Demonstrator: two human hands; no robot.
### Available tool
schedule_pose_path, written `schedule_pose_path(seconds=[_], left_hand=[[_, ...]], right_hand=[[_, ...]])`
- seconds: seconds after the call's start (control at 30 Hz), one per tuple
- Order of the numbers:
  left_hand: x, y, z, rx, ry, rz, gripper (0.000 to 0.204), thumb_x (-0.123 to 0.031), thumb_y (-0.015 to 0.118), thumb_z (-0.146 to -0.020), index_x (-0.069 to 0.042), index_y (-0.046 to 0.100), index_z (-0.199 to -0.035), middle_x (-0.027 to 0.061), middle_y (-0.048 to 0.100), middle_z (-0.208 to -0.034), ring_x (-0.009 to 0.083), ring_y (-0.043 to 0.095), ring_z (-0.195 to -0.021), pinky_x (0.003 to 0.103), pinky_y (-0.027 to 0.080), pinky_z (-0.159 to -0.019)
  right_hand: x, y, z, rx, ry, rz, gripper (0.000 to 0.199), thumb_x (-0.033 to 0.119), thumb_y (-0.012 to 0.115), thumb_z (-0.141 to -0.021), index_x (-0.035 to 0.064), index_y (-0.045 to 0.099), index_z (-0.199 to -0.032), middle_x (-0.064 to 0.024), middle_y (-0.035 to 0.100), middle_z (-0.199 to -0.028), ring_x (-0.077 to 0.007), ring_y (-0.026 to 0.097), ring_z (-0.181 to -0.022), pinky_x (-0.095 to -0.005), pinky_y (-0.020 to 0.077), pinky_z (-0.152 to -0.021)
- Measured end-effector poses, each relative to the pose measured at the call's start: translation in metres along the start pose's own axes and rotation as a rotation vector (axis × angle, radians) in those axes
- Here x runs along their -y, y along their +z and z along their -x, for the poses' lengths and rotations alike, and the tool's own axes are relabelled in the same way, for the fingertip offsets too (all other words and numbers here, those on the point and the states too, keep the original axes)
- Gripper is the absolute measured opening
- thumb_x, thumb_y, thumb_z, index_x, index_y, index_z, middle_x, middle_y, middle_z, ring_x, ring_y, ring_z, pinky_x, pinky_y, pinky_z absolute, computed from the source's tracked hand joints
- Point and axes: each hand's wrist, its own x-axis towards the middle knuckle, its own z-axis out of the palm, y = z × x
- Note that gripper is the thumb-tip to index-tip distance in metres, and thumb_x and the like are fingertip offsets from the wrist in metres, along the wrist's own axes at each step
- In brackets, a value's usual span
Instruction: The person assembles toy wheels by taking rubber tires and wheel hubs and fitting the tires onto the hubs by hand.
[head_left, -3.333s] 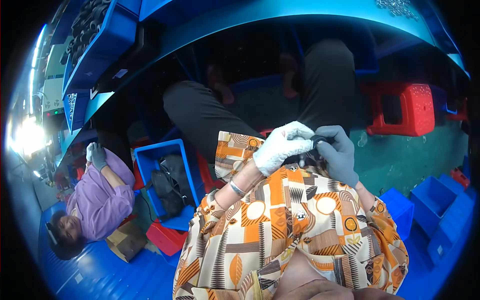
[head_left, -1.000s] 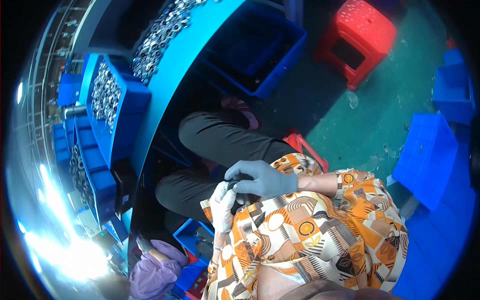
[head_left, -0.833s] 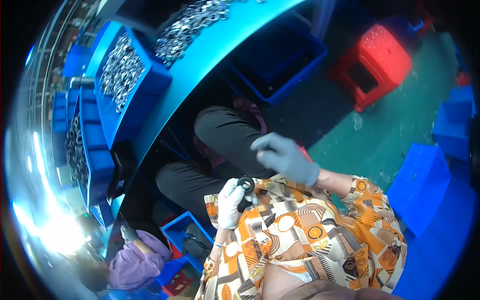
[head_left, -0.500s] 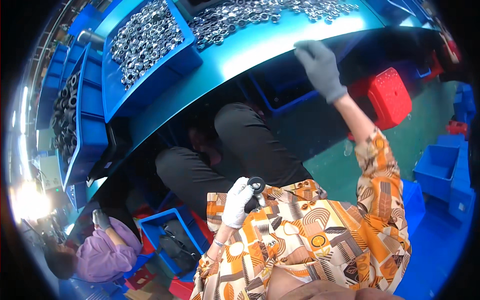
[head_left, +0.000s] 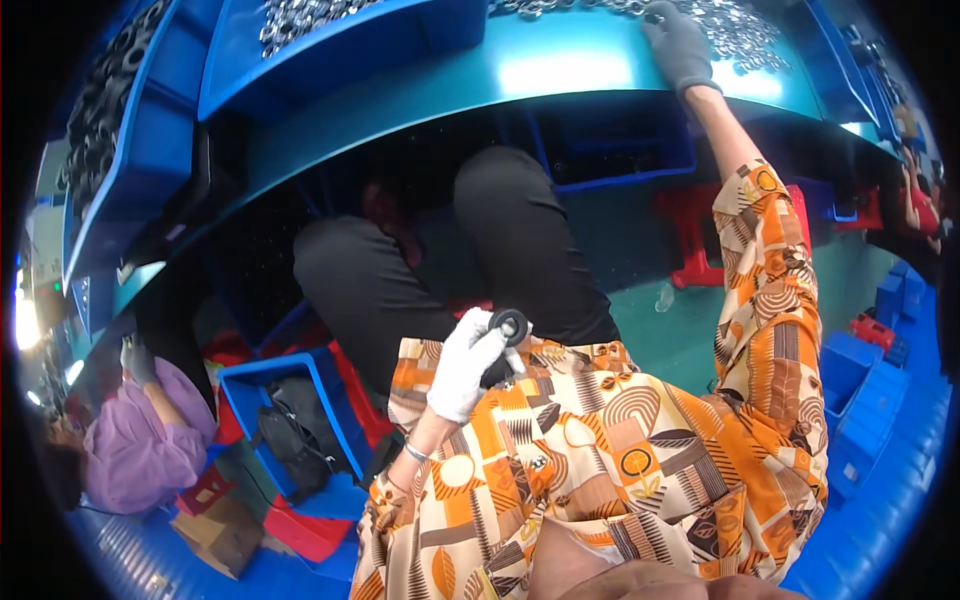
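My left hand [head_left: 465,372], in a white glove, is closed round a black ring [head_left: 509,327] above my lap. A small metallic part shows by its fingertips, and something dark sits under the fingers, too hidden to name. My right hand [head_left: 682,48], in a grey glove, is stretched out over the table at the left border of a heap of shiny metal rings [head_left: 745,40]. Its fingers look apart and bent down at the rings, with nothing visibly held.
A blue bin [head_left: 350,50] of metal rings stands on the turquoise table [head_left: 420,110]. Farther left, another blue bin [head_left: 150,130] holds black rings. Below the table is a blue crate [head_left: 620,180]. A co-worker in purple [head_left: 150,430] sits at the left, near a crate [head_left: 295,370] holding a black bag.
My right hand has moved up and forward from the table's front edge onto the metal rings. The view has shifted. My left hand keeps the black ring over my lap.
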Motion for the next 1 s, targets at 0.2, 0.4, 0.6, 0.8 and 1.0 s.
schedule_pose_path(seconds=[0.2,0.4,0.6,0.8,1.0], left_hand=[[0.012,-0.005,0.000,-0.014,0.034,0.096,0.023,-0.024,0.055,-0.093,-0.003,0.053,-0.103,0.0094,0.063,-0.096,0.0119,0.062,-0.067,0.023,0.050,-0.061],[0.018,-0.013,-0.002,-0.079,0.052,0.127,0.021,-0.023,0.055,-0.094,-0.004,0.053,-0.101,0.0088,0.063,-0.095,0.0110,0.062,-0.066,0.022,0.050,-0.058],[0.012,-0.010,-0.002,-0.160,0.043,0.058,0.017,-0.019,0.058,-0.092,-0.003,0.055,-0.097,0.0041,0.059,-0.081,0.0077,0.060,-0.063,0.021,0.047,-0.055],[0.022,-0.015,-0.004,-0.265,0.105,0.002,0.016,-0.020,0.055,-0.093,-0.005,0.055,-0.098,0.0052,0.061,-0.074,0.0069,0.057,-0.058,0.019,0.043,-0.050],[0.026,-0.020,-0.002,-0.360,0.073,0.115,0.016,-0.020,0.056,-0.093,-0.004,0.056,-0.096,0.0054,0.062,-0.069,0.0060,0.055,-0.055,0.018,0.041,-0.050]], right_hand=[[0.013,-0.014,-0.002,0.128,0.036,0.138,0.018,0.021,0.064,-0.080,0.0096,0.056,-0.092,-0.0193,0.062,-0.086,-0.0366,0.060,-0.085,-0.0442,0.0467,-0.076],[0.025,-0.016,0.032,0.299,0.040,-0.161,0.027,0.024,0.052,-0.091,0.0055,0.059,-0.109,-0.0146,0.062,-0.083,-0.0214,0.060,-0.074,-0.0309,0.0468,-0.067],[0.125,-0.074,0.152,0.930,0.977,-1.774,0.023,0.025,0.046,-0.096,0.0077,0.057,-0.106,-0.0053,0.055,-0.076,-0.0125,0.048,-0.059,-0.0259,0.0398,-0.053],[0.163,-0.069,0.243,1.257,1.122,-1.850,0.023,0.022,0.046,-0.098,0.0033,0.054,-0.109,-0.0066,0.055,-0.084,-0.0114,0.049,-0.066,-0.0276,0.0431,-0.060],[0.181,-0.063,0.259,1.294,1.123,-1.760,0.020,0.018,0.045,-0.097,0.0018,0.054,-0.105,-0.0059,0.057,-0.085,-0.0071,0.053,-0.067,-0.0217,0.0453,-0.060]])
